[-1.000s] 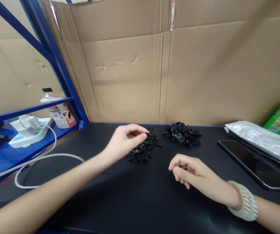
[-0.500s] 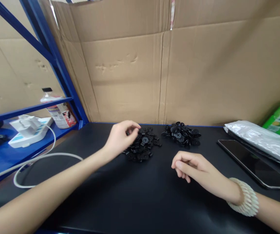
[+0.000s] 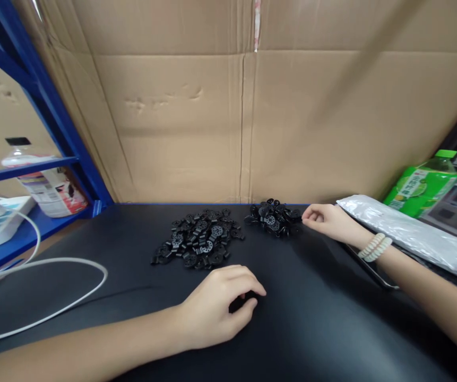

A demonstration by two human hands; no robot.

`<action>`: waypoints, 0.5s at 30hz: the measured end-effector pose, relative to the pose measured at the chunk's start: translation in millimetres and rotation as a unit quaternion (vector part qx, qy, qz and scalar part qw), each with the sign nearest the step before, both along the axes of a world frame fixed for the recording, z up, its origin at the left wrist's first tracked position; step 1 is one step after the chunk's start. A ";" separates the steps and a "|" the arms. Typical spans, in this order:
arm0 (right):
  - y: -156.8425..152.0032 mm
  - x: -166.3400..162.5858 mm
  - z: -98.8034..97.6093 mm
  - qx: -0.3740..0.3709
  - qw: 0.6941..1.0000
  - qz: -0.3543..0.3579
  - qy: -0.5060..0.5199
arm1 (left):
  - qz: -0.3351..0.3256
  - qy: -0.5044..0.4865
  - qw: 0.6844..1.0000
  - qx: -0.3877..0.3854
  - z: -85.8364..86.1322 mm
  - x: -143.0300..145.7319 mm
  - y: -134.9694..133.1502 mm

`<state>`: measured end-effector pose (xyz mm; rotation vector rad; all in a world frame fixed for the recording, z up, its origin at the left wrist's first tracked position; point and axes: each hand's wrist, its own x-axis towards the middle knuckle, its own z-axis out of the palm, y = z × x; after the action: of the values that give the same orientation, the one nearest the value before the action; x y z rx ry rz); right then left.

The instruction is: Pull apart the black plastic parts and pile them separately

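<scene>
Black, plastic-looking parts lie in two groups on the dark tabletop point(image 3: 287, 339): the larger pile point(image 3: 200, 239), with perforated discs showing, left of centre, and the smaller pile point(image 3: 272, 217) to its right, near the cardboard panel point(image 3: 172, 148). Viewed from my remote post, the left hand point(image 3: 220, 305) is in front of the larger pile (raised or resting, I cannot tell), thumb and forefinger curved with their tips apart and nothing visible between them. The right hand point(image 3: 334, 223) is at the right edge of the smaller pile, fingertips drawn together; whether they pinch a part, I cannot tell. I judge the piles are set apart so that their parts do not mix, and the silvery packet point(image 3: 407, 228) seems placed far right to be out of their way.
</scene>
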<state>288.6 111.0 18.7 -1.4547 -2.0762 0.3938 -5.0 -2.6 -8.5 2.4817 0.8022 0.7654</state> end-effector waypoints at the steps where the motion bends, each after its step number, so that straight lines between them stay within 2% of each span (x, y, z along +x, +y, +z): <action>1: 2.1 1.8 -2.4 -0.009 1.000 0.005 -0.011 | -0.003 0.001 1.000 0.002 0.3 0.0 0.0; 8: 2.5 -5.9 -11.3 -0.018 0.998 0.023 -0.050 | -0.008 0.001 1.000 0.009 0.1 0.2 -1.3; 15: -6.3 -9.5 0.2 -0.001 0.999 0.022 -0.044 | -0.007 -0.003 1.000 0.003 -0.6 -0.5 -1.1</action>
<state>279.1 104.6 19.0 -1.4539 -2.1809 0.3551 -5.5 -3.7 -9.1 2.4851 0.7818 0.7717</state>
